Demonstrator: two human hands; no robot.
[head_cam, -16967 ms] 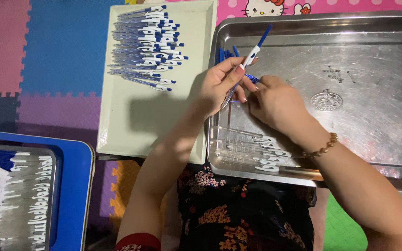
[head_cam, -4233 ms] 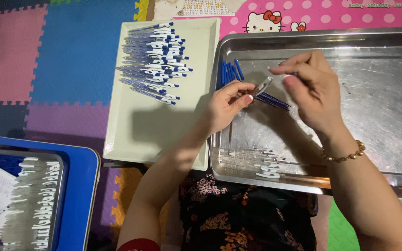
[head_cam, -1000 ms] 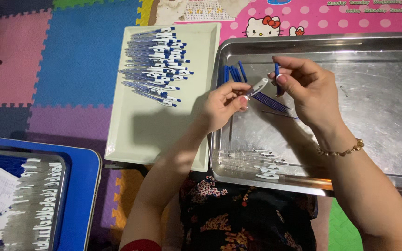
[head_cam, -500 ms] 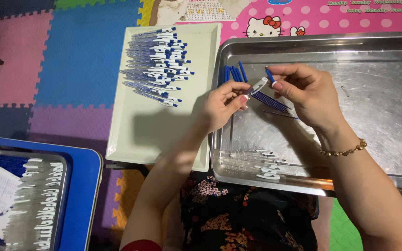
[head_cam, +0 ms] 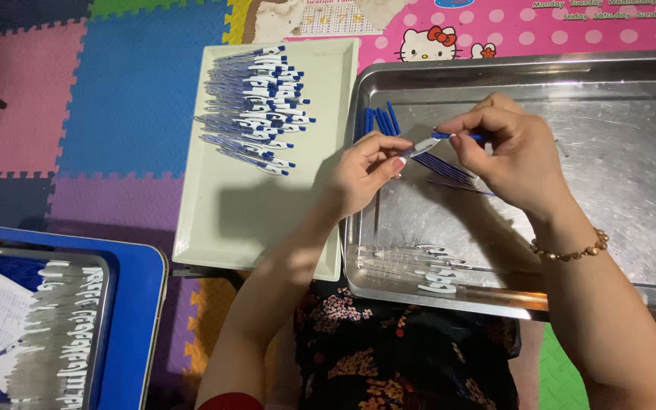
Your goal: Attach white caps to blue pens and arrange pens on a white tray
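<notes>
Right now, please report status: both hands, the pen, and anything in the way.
Left hand and right hand pinch one pen together. Pen above steel tray. Nothing between the hands.

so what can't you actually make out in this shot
- Head view: where the pen parts meet is covered by fingertips of the left hand and right hand.
- The clear parts in the steel tray are blurred and too small to tell.
- The blue tray is cut off by the left and bottom edges.
</notes>
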